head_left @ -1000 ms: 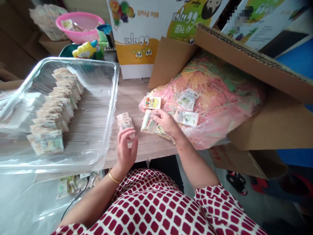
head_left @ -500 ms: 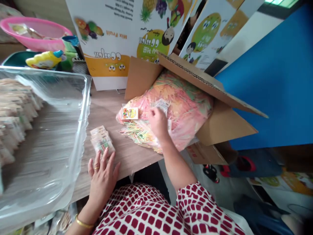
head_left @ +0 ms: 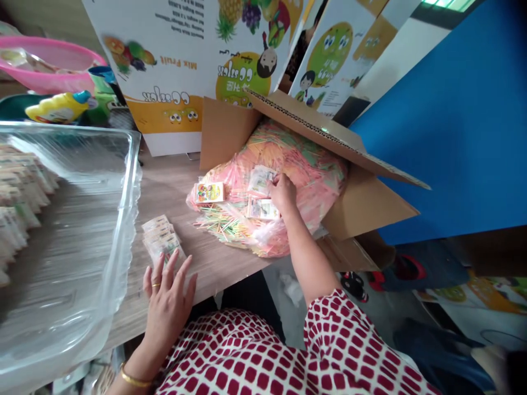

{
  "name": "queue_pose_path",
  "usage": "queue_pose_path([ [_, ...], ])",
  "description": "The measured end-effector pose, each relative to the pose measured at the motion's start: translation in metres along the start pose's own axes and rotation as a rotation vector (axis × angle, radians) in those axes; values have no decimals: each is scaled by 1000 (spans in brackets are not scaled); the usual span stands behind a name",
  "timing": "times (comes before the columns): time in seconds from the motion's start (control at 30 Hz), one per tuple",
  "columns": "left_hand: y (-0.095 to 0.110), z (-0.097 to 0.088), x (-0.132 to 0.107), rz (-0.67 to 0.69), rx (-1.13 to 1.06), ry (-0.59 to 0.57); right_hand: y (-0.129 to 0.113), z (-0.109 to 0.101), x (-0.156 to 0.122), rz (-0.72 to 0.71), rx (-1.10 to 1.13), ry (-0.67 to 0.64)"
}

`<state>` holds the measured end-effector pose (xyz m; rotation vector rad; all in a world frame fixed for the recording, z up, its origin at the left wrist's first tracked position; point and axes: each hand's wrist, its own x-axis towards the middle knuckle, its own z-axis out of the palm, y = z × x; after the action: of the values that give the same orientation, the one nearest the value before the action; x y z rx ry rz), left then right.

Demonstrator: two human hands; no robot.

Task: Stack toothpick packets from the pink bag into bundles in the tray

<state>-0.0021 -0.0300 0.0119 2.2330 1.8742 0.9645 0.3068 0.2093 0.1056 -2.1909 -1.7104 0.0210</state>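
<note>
My left hand [head_left: 168, 291] lies with its fingers spread, the tips on a small overlapping pile of clear printed packets [head_left: 158, 230] on the table. On the right, my right hand [head_left: 284, 193] pinches the edge of a small clear packet [head_left: 260, 180]. That packet lies on a large clear bag of thin pink, yellow and green sticks [head_left: 307, 189]. Just below it are a few small printed cards [head_left: 263, 209]. A stack of fruit-printed cards [head_left: 209, 192] rests at the bag's left end.
The bag spills from an open cardboard box [head_left: 370, 206] tipped on its side. A clear plastic tray [head_left: 119, 247] at left holds rows of filled packets [head_left: 20, 192]. Behind stand a printed Mix Fruit carton [head_left: 164, 118], a pink basin [head_left: 53, 63] and a yellow bottle [head_left: 57, 108].
My right hand has shifted right across the bag, uncovering the printed cards, and its fingers are now at the clear packet's edge. My left hand stays on the pile. The view has turned slightly.
</note>
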Motion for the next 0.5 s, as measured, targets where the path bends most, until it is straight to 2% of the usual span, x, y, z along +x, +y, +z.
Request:
queue_pose_path([
  [0.1,5,1,13,36,-38,17,5,-4,3,-35,-3,-14],
  [0.2,5,5,23,25,-83,33,13,-13,4,-66,12,66],
  [0.3,3,4,27,-5,-180,52,16,-28,-6,-49,206,202],
  [0.33,4,3,29,-14,-248,53,13,-32,-13,-53,308,203],
  [0.37,6,0,30,-40,-338,42,7,-36,-23,-70,421,160],
  [0.4,9,-2,32,-88,-456,23,-2,-37,-36,-108,535,57],
  [0.43,14,-4,35,-168,-594,-2,-13,-37,-51,-155,644,-89],
  [0.5,23,-5,43,-410,-931,-104,-38,-32,-85,-264,798,-448],
])
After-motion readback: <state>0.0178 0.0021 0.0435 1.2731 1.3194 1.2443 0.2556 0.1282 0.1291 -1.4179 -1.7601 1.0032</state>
